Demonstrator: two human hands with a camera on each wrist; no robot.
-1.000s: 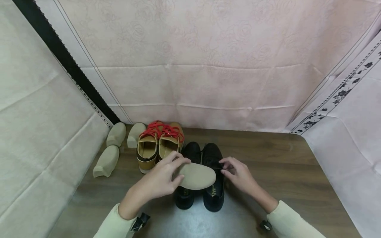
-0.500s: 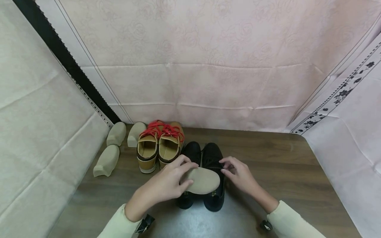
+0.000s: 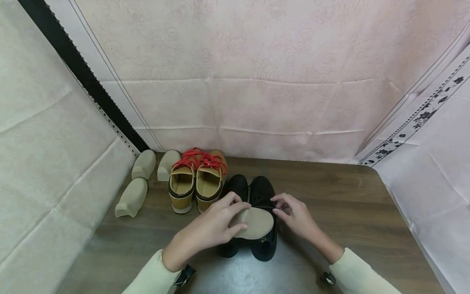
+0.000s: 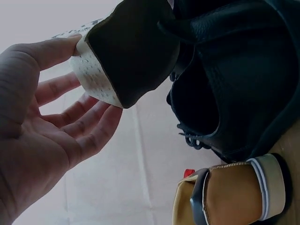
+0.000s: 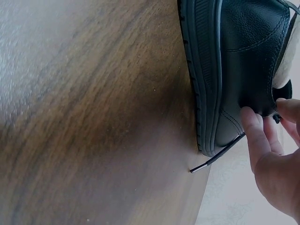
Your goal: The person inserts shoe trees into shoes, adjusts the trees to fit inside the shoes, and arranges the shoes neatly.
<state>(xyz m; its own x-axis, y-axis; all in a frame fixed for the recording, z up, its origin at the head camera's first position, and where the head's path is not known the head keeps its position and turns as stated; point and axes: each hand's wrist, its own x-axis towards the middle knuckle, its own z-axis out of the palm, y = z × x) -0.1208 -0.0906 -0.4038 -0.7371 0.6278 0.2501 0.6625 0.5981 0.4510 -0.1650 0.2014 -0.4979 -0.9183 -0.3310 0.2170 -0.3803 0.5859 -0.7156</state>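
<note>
My left hand (image 3: pixel 216 222) pinches a cream molded shoe form (image 3: pixel 260 223) between thumb and fingers, holding it crosswise above a pair of black lace-up shoes. In the left wrist view, the form's (image 4: pixel 133 51) dark hollow side shows. My right hand (image 3: pixel 295 218) is at the right black shoe (image 3: pixel 265 251), beside its lacing. Seen from the right wrist, thumb and fingers pinch the opening's edge of that shoe (image 5: pixel 246 79), where a lace end hangs down. The left black shoe (image 3: pixel 236 185) is partly covered by my left hand and the form.
Tan shoes (image 3: pixel 180 200) with red laces stand left of the black pair. Several more cream forms (image 3: pixel 132 198) lie at the far left of the wooden surface (image 3: pixel 338 196). Pale cloth (image 3: pixel 257 102) hangs along the back and both sides.
My left hand has moved right and slightly toward me with the shoe form, which now lies more over the right black shoe. My right hand stays in place.
</note>
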